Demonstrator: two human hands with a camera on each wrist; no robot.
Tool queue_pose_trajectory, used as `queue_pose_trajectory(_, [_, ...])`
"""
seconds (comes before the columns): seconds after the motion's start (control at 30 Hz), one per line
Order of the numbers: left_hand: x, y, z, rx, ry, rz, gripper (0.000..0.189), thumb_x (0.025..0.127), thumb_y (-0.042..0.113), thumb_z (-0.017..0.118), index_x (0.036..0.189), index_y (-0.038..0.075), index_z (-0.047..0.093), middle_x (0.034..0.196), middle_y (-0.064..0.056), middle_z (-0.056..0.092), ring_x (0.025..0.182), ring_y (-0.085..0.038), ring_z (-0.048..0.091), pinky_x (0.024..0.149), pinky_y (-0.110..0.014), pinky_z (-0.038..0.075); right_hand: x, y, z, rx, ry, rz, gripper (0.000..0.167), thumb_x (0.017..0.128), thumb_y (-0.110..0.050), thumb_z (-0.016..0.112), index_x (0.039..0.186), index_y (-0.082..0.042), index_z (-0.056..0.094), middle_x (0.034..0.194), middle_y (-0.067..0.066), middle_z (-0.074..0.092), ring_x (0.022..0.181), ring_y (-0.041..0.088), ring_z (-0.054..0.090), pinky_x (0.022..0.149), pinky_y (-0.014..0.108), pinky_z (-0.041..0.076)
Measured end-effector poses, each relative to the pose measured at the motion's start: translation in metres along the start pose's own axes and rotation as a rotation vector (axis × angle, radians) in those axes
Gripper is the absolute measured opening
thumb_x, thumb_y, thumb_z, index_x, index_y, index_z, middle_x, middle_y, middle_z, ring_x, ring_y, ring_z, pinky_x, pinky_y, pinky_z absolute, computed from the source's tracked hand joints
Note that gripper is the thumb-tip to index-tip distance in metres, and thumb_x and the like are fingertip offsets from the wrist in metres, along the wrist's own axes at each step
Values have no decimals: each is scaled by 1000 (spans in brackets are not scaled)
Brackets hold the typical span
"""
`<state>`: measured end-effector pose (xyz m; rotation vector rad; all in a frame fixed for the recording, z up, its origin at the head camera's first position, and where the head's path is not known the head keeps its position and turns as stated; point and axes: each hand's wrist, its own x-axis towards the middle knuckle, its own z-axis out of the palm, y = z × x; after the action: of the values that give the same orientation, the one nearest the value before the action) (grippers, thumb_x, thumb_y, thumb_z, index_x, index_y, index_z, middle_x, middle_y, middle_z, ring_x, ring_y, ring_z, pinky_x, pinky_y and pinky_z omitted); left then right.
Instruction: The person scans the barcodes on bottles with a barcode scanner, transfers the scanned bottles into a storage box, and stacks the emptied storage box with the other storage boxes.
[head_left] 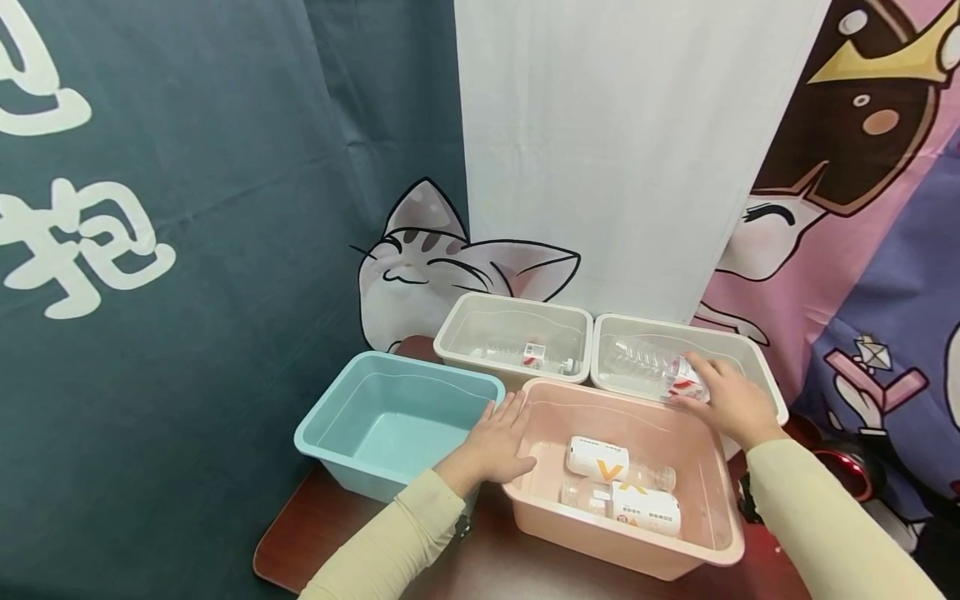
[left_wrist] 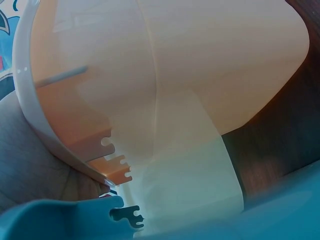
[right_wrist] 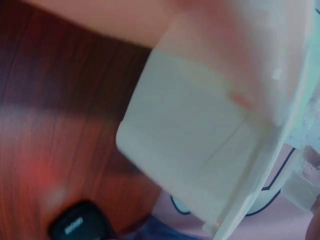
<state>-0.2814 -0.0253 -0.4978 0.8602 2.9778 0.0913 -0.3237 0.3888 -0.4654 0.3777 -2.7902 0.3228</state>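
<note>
In the head view my right hand reaches over the right white bin. Its thumb and fingers grip the label end of a clear plastic bottle with a red-and-white label, tilted in the bin's opening. Part of that bottle shows at the edge of the right wrist view. My left hand rests at the left rim of the pink bin, fingers extended and holding nothing. Two clear bottles with white-and-orange labels, an upper one and a lower one, lie inside the pink bin.
A light blue bin stands left of the pink one. Behind, the left white bin holds another clear bottle with a red-and-white label. All stand on a reddish-brown table before printed curtains. A black object lies nearby.
</note>
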Motion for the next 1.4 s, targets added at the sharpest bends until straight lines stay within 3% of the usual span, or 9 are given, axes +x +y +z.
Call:
queue_pose_trajectory(0.3, [-1,0,0,-6,5,7,92,93,54,55,160,1,21,169,-15,11,155,-31,13,124,-51,15,8,-9,-4,14,-49,6,90,87,-58,73,158,-18,34,138,28,49,112,55,57,82,73,46])
queue_pose_trajectory(0.57, [0,-2,0,-16,6,3,92,93,53,56,160,2,21,169,-15,11,155,-32,13,124,-51,15,24,-25,-1,38,-41,-45,89,86,-57,74,156,-15,37,137,26,51,111,53,59,85,71,47])
queue_pose_trajectory(0.83, [1,-1,2,-21,10,10,92,93,53,56,160,1,21,169,-15,12,155,-31,13,124,-52,15,38,-38,9,27,-68,-60,89,86,-54,76,156,-17,37,135,26,52,108,49,61,83,68,50])
queue_pose_trajectory(1.07, [1,0,1,-12,4,9,92,93,53,56,160,2,21,169,-14,12,156,-28,10,124,-51,15,49,-55,13,46,-104,-40,89,86,-54,75,157,-17,36,137,27,51,110,50,60,90,68,47])
queue_pose_trajectory(1.4, [-1,1,-1,-10,2,9,91,93,52,55,160,1,21,169,-15,12,155,-31,12,123,-52,16,66,-77,29,56,-80,-62,90,85,-51,77,157,-16,36,135,27,54,112,48,60,88,65,49])
